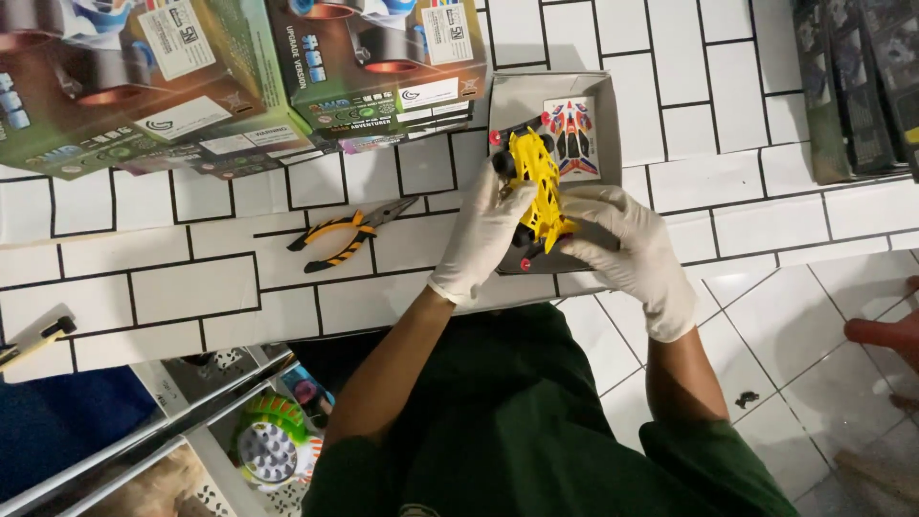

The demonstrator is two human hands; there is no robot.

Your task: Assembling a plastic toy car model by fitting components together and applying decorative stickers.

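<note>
- Over the white tiled worktop point(239, 287), you hold a yellow toy car point(539, 187) between both gloved hands, just above an open grey box point(603, 96).
- Your left hand point(483, 235) is clamped on the car's near left side, fingers curled up around the body; that grip seems to steady the car while the other hand works.
- Your right hand point(622, 239) is closed on the car's lower right end, fingertips pinching near a small red part; it looks like the working grip, set where the fine parts sit.
- The car points away from you, lengthwise, its black wheels showing at the far end, so you see its top from above.
- A sticker sheet point(571, 137) with a red and blue pattern lies flat inside the box, just beyond the car, within easy reach.
- A pair of pliers point(349, 235) with orange and black handles lies on the worktop to your left, apart from both hands, jaws pointing toward the box.
- Green printed cartons point(239, 77) are stacked at the far left edge, well apart from the car.
- Below the worktop on your left, a white basket point(220, 369) holds a green round toy point(268, 440).
- At the far right edge, part of another person's hand point(885, 330) shows above the floor tiles, well apart from yours.
</note>
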